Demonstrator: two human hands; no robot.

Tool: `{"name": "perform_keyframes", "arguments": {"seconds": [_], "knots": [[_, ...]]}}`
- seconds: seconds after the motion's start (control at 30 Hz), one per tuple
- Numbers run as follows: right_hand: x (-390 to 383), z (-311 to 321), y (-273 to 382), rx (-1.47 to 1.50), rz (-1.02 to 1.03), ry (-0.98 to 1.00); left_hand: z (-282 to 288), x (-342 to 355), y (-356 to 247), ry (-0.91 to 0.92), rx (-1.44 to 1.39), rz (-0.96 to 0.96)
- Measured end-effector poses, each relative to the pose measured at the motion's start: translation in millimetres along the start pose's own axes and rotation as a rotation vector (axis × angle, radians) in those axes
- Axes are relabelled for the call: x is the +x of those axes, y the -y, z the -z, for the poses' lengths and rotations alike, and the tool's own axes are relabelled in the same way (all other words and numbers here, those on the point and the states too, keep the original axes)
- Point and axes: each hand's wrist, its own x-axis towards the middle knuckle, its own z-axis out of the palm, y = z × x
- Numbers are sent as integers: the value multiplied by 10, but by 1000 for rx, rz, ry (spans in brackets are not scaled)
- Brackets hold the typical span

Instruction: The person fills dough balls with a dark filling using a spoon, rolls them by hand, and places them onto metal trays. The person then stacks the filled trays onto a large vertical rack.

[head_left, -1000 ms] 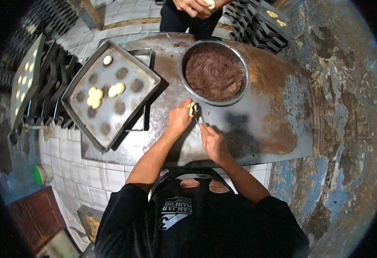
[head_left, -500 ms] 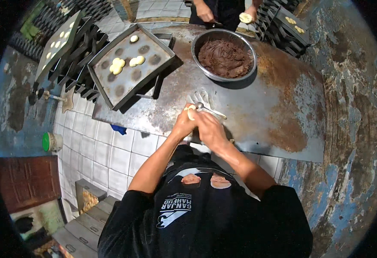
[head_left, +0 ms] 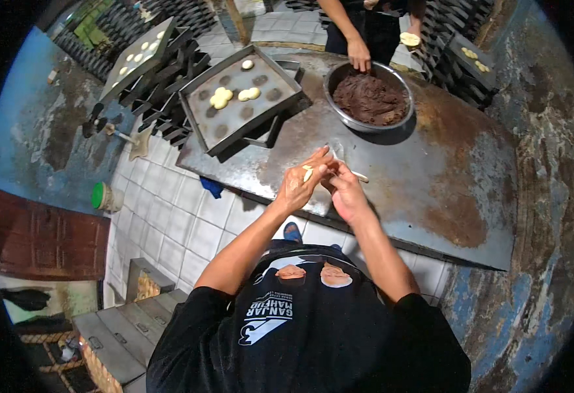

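My left hand (head_left: 302, 181) is half closed around a small piece of pale yellow dough (head_left: 308, 174), which shows in its palm. My right hand (head_left: 348, 193) is pressed up against it, fingertips pinched together at the left fingers; what they pinch is hidden. Both hands are above the near edge of the metal table (head_left: 424, 177). Just beyond my fingers lies a light-handled utensil (head_left: 359, 177), partly covered. To the left, a square baking tray (head_left: 198, 118) holds several pale dough balls (head_left: 221, 98), some clustered together. A steel bowl (head_left: 351, 123) of dark brown filling (head_left: 372, 99) stands at the back.
Across the table a co-worker's hand (head_left: 359, 56) reaches into the bowl, and the other hand holds pale dough (head_left: 410, 39). Stacked dark trays (head_left: 162, 75) stand at far left, with more (head_left: 464, 59) at far right. A green-lidded bucket (head_left: 107, 196) is by the left wall.
The view has shifted, so the table things appear further right and lower. My hands have loosened from a tight clasp, the left palm opening somewhat. The co-worker's hand has entered the bowl.
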Motion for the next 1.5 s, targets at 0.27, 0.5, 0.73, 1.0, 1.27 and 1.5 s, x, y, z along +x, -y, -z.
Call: {"name": "perform_keyframes", "arguments": {"seconds": [0.27,0.5,0.73,1.0,1.27,1.5], "knots": [[224,-958,1,-979,239,434,1041,-310,257,234,127,414],[675,-1090,-1276,-1067,460,175,1316,-215,705,-213,-756,523],[2165,-1962,-1663,-279,-758,236,2363,147,1398,-492,-719,603],[4229,-1970,-2661,-1937,347,950,3469,-195,2382,-794,-466,591],[4455,-1966,-2952,-1948,471,1421,3858,-871,2490,-897,-217,789],[5184,-1437,-1814,-1506,253,128,3733,-358,2259,-766,-347,612]]}}
